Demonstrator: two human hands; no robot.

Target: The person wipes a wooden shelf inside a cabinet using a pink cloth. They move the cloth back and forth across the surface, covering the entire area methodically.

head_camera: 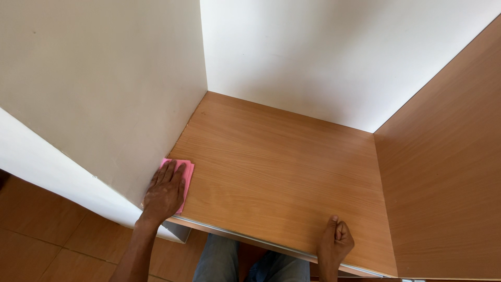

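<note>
Knees first: your legs in grey trousers (229,261) sit right under the front lip, tiled floor (47,235) to the left, so you're close in and looking straight down; your right hand (335,241) is curled into a loose fist on the front edge of the wooden shelf (282,167), thumb up, fingers closed on nothing, probably there as a brace; metal edge strip (250,237) runs along that front lip between both hands; your left hand (164,192) lies flat, fingers spread and pointing away from you, palm pressing the pink cloth (187,172) down rather than pinching it, which looks like the way to keep full contact with the board; cloth is at the shelf's near left corner, its left side tight against the white side wall (104,94), only its far and right margins showing past your fingers; beyond it the board runs bare to the white back wall (334,57); wood-grain side panel (449,156) closes the right side, well apart from both hands.
</note>
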